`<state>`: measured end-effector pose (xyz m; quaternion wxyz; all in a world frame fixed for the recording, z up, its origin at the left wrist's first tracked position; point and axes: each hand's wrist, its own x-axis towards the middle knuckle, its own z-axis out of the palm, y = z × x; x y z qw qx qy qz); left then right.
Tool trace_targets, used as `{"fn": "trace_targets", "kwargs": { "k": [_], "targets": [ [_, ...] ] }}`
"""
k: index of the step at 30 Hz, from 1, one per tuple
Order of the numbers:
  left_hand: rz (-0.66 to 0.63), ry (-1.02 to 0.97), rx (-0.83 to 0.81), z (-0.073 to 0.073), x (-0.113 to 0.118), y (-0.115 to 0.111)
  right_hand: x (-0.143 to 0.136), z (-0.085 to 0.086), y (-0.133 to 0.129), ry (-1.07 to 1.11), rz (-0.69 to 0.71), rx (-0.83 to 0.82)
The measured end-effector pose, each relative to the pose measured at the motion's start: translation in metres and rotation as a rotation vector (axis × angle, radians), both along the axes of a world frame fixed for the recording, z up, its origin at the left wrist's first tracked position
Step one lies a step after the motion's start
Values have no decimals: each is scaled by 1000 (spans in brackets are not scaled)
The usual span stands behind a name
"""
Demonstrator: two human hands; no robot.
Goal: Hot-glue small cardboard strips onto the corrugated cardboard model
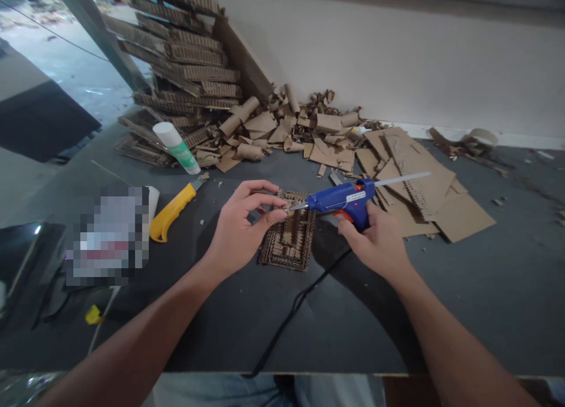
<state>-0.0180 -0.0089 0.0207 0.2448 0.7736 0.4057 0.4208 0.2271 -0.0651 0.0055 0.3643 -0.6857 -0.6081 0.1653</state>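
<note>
My right hand (378, 236) is wrapped round the grip of a blue glue gun (338, 200), a clear glue stick jutting from its back end. The gun's metal nozzle points left and meets a small cardboard piece (286, 207) pinched between the thumb and fingers of my left hand (245, 224). Directly beneath lies a rectangular corrugated cardboard model (289, 245) with raised, layered edges, flat on the dark table (212, 330). The fingers and gun nozzle partly cover its upper end.
Left of my hands lie a yellow cutter (172, 212), a white-green glue tube (176, 148) and a pixelated object (108, 236). Stacked cardboard strips (198, 54) and scraps (282, 127) fill the back; cardboard sheets (463, 216) lie right. A black cord (300, 298) crosses the front.
</note>
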Motion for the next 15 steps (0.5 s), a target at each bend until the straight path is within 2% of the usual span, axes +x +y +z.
{"fn": "trace_targets", "kwargs": {
  "k": [15],
  "targets": [
    [5,9,-55,1,0,0,1,-1,-1,24,8,-10]
  ]
}}
